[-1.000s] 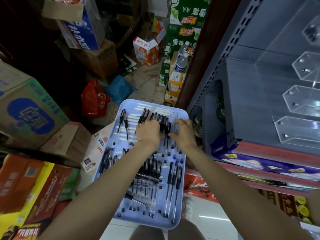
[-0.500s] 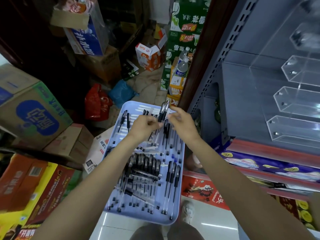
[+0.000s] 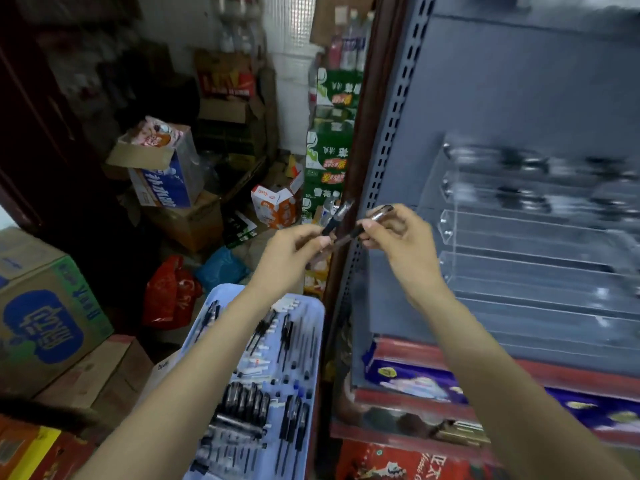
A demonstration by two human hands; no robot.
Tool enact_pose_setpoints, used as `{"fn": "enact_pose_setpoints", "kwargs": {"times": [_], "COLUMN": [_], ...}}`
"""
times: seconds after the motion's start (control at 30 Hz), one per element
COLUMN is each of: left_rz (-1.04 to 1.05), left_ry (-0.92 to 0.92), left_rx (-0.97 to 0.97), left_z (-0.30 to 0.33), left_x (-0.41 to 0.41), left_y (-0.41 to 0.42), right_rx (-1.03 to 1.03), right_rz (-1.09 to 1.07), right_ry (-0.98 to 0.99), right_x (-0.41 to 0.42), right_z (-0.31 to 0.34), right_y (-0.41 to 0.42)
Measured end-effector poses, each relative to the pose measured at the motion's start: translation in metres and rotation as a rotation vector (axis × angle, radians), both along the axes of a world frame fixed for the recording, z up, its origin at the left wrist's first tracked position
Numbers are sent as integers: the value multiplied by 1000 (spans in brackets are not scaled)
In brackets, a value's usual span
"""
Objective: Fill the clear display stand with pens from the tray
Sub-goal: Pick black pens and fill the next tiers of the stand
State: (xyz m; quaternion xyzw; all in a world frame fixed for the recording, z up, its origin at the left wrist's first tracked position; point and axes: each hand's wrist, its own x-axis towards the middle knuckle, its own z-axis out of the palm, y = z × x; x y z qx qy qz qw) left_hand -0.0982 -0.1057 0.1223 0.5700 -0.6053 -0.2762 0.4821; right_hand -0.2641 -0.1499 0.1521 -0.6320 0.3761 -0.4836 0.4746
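A pale blue tray [image 3: 317,308] below my arms carries several black and clear pens [image 3: 289,334]. My left hand [image 3: 289,251] is raised above it and pinches a small bunch of pens [image 3: 337,218] that points up and right. My right hand [image 3: 403,237] grips another pen or two [image 3: 379,213] beside them, the two hands almost touching. The clear display stand [image 3: 519,237], with tiered acrylic troughs, stands to the right on a grey shelf; it is blurred, and its upper tiers seem to hold dark pens.
The grey shelving upright [image 3: 384,150] with slotted holes rises just behind my hands. Cardboard boxes [image 3: 45,306], a red bag [image 3: 169,292] and a blue bag [image 3: 221,268] crowd the floor on the left. Packaged goods [image 3: 415,379] lie on the red-edged shelf below the stand.
Both hands have risen from the tray with pens and moved up and right toward the shelf. The view has tilted upward, so the tray now sits lower in the frame.
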Motion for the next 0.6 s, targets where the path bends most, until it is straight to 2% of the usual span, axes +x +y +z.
{"fn": "enact_pose_setpoints", "kwargs": {"times": [0.13,0.33,0.47,0.6], "left_rz": [76,115,122,219], "left_ry": [-160,-141,-49,-31], "left_rx": [-107,-152,-182,-223], "left_z": [25,51,57,55], "left_x": [-53,-133,-169,-184], "left_y": [-32,-72,-86,-94], "right_rx": [-20,-37,-79,-138], "right_rz": [-84,-203,-247,-255], "right_ry": [-137,-297,-223,22], "right_x": [-73,-180,-222,-235], "right_z": [25,58,63,58], "right_y": [-24,-67,-101,-130]}}
